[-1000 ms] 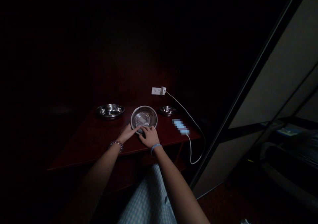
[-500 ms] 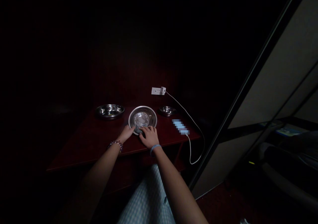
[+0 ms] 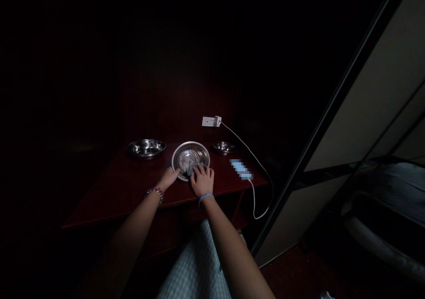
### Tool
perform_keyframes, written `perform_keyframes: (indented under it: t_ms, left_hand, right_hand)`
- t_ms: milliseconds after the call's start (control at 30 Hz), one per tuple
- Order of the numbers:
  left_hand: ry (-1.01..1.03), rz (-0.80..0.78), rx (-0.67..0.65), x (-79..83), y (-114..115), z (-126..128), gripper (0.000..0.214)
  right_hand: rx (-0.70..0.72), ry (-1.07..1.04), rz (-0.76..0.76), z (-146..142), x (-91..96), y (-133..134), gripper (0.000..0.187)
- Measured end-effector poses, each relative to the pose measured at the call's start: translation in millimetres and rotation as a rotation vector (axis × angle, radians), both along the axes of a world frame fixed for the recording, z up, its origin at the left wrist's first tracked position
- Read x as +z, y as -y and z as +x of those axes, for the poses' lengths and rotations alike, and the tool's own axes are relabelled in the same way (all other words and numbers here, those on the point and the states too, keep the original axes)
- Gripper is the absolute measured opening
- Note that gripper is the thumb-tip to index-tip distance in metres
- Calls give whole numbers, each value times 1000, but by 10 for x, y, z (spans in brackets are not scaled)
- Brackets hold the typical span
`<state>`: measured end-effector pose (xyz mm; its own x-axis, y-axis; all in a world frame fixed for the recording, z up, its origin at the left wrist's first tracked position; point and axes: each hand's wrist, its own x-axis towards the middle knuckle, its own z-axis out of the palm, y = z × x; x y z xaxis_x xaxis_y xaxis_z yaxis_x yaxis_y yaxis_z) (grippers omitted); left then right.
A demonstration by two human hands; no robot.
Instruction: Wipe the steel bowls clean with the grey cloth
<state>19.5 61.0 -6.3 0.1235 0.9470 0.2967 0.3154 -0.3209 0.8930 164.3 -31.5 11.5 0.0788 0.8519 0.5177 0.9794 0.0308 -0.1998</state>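
Note:
A steel bowl (image 3: 186, 151) sits in the middle of a dark red table (image 3: 122, 188). My left hand (image 3: 168, 178) rests against the bowl's near left rim, fingers together on the edge. My right hand (image 3: 202, 179) presses a grey cloth (image 3: 191, 167) into the bowl's near side, fingers laid over it. The room is very dim.
A second steel bowl (image 3: 146, 147) stands at the back left and a small one (image 3: 223, 147) at the back right. A white power strip (image 3: 211, 121) with a plug feeds a white cable (image 3: 257, 188) to a phone (image 3: 241, 169) on the table's right. A panel stands at the right.
My right hand slid with the cloth from the bowl's near rim further into the bowl and to the right. The left hand stayed at the rim.

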Motion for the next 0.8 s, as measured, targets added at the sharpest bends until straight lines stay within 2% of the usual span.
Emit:
perform_keyframes:
  t_ms: [200,567,800]
  left_hand:
    - [-9,-9,5,-21,-9,-1,32]
    - [-57,-16,16,-41,-26,-13,30]
    - [-18,1,11,-4,12,-9,31]
  right_hand:
    - [-59,-12,-42,-6,-40,-32,56]
    - [-7,-8,-38,8,-42,-23,49]
    - [138,38,-75,39,-43,-30,44]
